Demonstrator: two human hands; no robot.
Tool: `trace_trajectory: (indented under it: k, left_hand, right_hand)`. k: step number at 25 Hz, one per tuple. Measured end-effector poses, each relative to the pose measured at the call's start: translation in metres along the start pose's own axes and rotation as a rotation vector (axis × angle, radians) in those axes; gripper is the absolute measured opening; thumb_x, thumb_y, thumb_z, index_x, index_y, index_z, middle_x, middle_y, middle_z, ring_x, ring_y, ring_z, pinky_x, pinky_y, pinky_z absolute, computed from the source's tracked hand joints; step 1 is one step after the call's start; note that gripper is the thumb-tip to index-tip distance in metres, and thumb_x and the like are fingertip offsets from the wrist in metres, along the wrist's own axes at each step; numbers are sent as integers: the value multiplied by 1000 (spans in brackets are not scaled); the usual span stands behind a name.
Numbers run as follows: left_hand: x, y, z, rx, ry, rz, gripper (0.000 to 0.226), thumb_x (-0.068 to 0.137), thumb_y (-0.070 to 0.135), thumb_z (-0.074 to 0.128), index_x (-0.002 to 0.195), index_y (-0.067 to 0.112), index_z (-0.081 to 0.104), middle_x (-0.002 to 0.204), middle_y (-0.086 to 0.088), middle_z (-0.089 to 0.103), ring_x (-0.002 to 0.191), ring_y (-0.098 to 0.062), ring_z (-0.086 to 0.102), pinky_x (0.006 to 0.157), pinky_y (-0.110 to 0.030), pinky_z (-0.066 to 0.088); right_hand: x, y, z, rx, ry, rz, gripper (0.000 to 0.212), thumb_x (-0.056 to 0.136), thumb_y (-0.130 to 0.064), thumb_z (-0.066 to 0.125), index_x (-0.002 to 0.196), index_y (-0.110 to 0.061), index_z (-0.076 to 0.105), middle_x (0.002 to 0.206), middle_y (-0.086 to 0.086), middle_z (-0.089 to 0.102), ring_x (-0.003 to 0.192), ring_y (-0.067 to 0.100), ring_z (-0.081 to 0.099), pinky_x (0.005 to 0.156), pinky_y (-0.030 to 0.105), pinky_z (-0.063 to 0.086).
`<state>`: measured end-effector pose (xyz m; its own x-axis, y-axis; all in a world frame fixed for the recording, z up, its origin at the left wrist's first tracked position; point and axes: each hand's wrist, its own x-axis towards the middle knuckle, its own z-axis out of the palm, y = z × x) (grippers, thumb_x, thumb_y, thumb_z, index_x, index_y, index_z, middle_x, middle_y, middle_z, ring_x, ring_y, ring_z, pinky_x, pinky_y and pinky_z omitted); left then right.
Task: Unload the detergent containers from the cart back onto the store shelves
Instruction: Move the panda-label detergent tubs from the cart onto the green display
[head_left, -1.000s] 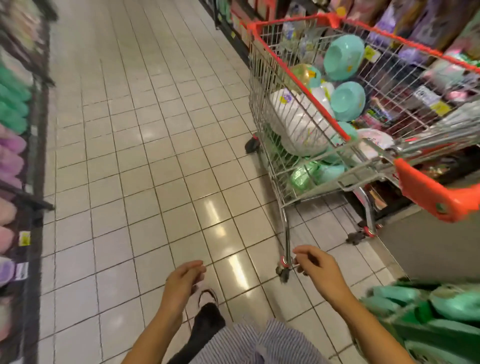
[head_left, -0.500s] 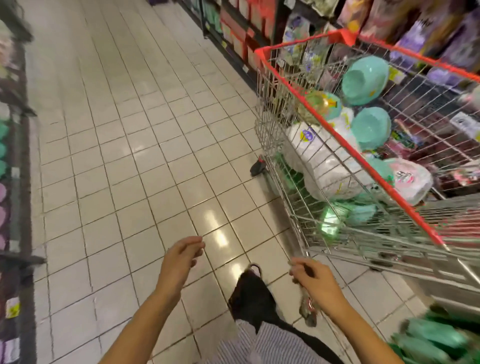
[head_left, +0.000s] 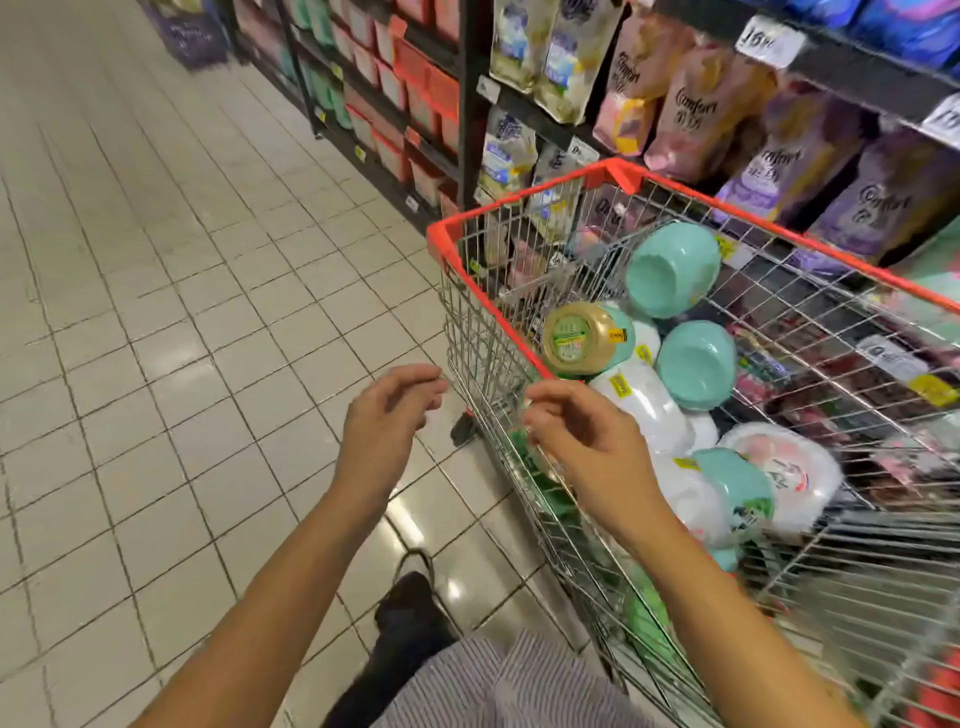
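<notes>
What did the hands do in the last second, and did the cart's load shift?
Both hands rose toward the cart: the left hand hovers beside it, the right hand above its near side. Neither holds anything. The detergent containers lie in the cart unmoved.

The cart (head_left: 621, 174) has an orange-red rim over silver wire mesh. The detergent containers (head_left: 649, 410) are white with mint-green caps (head_left: 672, 275); one lid (head_left: 576, 338) is gold with a green label, and the stickers (head_left: 618, 385) are yellow. The floor (head_left: 182, 312) is cream tile with grey grout. Black shelves (head_left: 470, 104) carry purple pouches (head_left: 883, 208) and pink pouches (head_left: 691, 104). The shirt (head_left: 519, 686) is grey-and-white pinstriped, the shoe (head_left: 410, 613) black.
</notes>
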<state>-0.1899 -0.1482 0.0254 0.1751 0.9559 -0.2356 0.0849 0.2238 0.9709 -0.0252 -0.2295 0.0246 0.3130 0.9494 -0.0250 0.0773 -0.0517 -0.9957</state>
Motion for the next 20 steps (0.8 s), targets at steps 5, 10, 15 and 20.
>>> trace_trajectory:
  k: [5,10,15,20]
  left_hand:
    - [132,48,65,38,-240,149,16,90,8,60,103,12,69,88,0,68,77,0,63,68,-12,48]
    - [216,44,156,387,-584,195,27,93,8,57,119,9,63,100,-4,65,78,-5,57,66,-6,41]
    - [263,-11,222,730,-762,99,41,95,23,54,134,12,52,134,-15,57,119,-28,55,91,-22,37]
    - [293,-71,244,759,-711,-224,54,96,27,49,143,2,38,149,-19,37,137,-32,38,113,-44,32]
  right_hand:
    - [105,-4,-36,-23,297,-52,32,90,6,58,92,-26,64,84,8,60,77,19,54,74,26,48]
    - [176,23,-88,-128,620,79,19,92,2,57,98,-14,64,81,8,59,75,22,54,71,33,46]
    - [213,94,-122,-298,709,318,23,88,1,61,111,1,62,92,10,58,69,16,51,71,22,45]
    - [239,166,-154,-244,628,553,37,88,-16,67,122,-9,55,96,5,56,81,18,53,82,34,44]
